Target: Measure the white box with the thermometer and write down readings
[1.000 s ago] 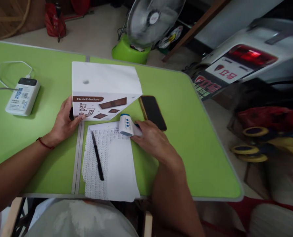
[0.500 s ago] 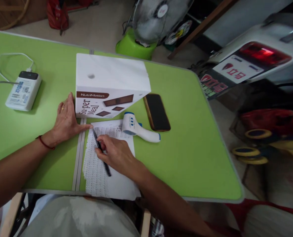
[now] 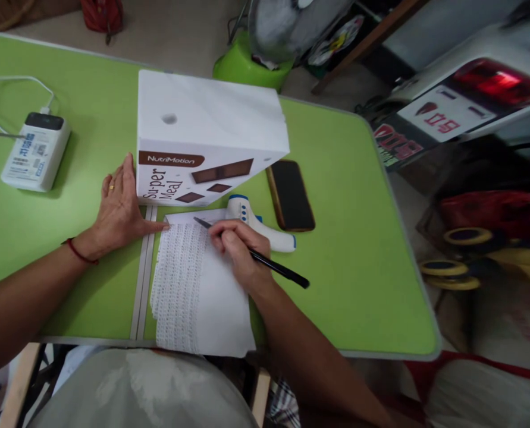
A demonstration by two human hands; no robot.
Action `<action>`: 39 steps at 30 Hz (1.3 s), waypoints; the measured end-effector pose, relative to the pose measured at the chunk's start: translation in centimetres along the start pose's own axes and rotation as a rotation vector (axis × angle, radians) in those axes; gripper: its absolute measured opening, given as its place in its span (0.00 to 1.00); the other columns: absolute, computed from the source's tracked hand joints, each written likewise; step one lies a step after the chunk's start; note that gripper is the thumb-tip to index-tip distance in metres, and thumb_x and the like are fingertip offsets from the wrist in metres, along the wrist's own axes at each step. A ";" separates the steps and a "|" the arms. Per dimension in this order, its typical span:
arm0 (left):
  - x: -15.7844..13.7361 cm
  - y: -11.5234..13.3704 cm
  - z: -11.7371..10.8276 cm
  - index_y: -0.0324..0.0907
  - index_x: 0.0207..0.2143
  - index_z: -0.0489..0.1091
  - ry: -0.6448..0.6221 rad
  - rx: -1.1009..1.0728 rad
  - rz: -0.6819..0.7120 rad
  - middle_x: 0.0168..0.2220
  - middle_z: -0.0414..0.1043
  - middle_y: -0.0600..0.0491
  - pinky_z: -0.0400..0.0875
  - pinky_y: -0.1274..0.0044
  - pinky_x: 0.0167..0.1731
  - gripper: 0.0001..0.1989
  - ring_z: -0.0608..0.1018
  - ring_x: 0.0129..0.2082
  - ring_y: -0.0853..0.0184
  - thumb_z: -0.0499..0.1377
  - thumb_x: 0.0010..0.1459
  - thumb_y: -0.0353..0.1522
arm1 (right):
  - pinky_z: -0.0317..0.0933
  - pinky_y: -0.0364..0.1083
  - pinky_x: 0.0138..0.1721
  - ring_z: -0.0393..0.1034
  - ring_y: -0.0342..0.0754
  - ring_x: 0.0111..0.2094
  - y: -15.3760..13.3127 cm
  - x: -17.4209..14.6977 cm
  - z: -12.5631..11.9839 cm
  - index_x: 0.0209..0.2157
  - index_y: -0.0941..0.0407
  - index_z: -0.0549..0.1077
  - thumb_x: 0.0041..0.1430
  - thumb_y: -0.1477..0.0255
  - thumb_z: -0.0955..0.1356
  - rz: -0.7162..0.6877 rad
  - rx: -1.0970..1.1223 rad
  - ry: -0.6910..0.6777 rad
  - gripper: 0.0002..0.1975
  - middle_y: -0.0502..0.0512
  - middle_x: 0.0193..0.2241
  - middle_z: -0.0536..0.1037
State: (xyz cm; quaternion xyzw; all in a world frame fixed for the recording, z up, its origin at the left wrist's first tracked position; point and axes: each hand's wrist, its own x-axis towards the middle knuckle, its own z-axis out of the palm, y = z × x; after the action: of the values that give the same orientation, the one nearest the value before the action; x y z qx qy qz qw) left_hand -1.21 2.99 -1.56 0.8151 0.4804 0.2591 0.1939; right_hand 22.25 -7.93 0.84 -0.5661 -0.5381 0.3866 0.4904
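My right hand [image 3: 242, 249] is closed around a black pen [image 3: 282, 271], its tip pointing to the upper left above the top part of a paper sheet [image 3: 224, 309]. Rows of small handwriting cover the sheet's left half; the right half is blank. My left hand [image 3: 119, 205] lies flat with fingers stretched out, beside the left edge of a white NutriMotion box [image 3: 211, 119]. Its thumb reaches to the paper's top left corner. A white and blue infrared thermometer [image 3: 271, 235] lies just beyond my right hand, partly hidden by it.
A dark phone [image 3: 291, 196] lies right of the box on the green table [image 3: 358, 279]. At the left is a white power bank [image 3: 37, 154] with cables. Beyond the far edge a fan stands on a green stool [image 3: 251, 68]. A white scooter [image 3: 461, 101] is parked at the right.
My right hand has moved right with the pen, from the written rows' top left to the sheet's top right part. My left hand stays in place. The view has shifted slightly.
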 end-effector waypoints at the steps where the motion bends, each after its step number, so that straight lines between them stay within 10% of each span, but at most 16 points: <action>1: 0.0 0.1 -0.1 0.35 0.69 0.48 -0.009 -0.003 -0.008 0.70 0.51 0.26 0.43 0.43 0.69 0.70 0.54 0.71 0.29 0.78 0.32 0.55 | 0.61 0.47 0.27 0.65 0.46 0.25 0.2 0.0 0.6 0.36 0.50 0.80 0.64 0.58 0.65 0.019 0.046 0.028 0.15 0.48 0.22 0.70; 10: -0.1 0.3 -0.3 0.39 0.67 0.53 -0.004 -0.041 0.018 0.70 0.53 0.30 0.40 0.43 0.68 0.56 0.55 0.71 0.33 0.69 0.46 0.59 | 0.66 0.46 0.25 0.68 0.44 0.22 0.7 0.3 2.1 0.31 0.51 0.81 0.57 0.62 0.68 0.120 0.155 0.022 0.11 0.48 0.20 0.76; 20: 0.1 0.3 -0.2 0.34 0.70 0.46 -0.016 -0.011 -0.004 0.70 0.49 0.24 0.41 0.42 0.68 0.78 0.54 0.70 0.28 0.72 0.26 0.66 | 0.69 0.47 0.30 0.71 0.44 0.25 0.5 0.3 2.9 0.33 0.52 0.79 0.52 0.69 0.71 -0.004 -0.050 0.095 0.05 0.48 0.26 0.81; 39: 0.1 1.1 -0.6 0.35 0.68 0.48 -0.070 0.126 -0.045 0.70 0.53 0.27 0.44 0.47 0.70 0.69 0.56 0.71 0.34 0.77 0.33 0.56 | 0.63 0.43 0.22 0.66 0.41 0.19 1.3 0.5 3.1 0.24 0.52 0.71 0.50 0.72 0.67 -0.148 -0.195 0.196 0.03 0.44 0.18 0.73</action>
State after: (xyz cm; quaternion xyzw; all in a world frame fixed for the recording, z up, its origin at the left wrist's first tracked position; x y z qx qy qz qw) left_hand -0.79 2.60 -0.50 0.8232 0.5070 0.1953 0.1649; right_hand 19.62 -6.90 -1.11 -0.6050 -0.5629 0.2384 0.5102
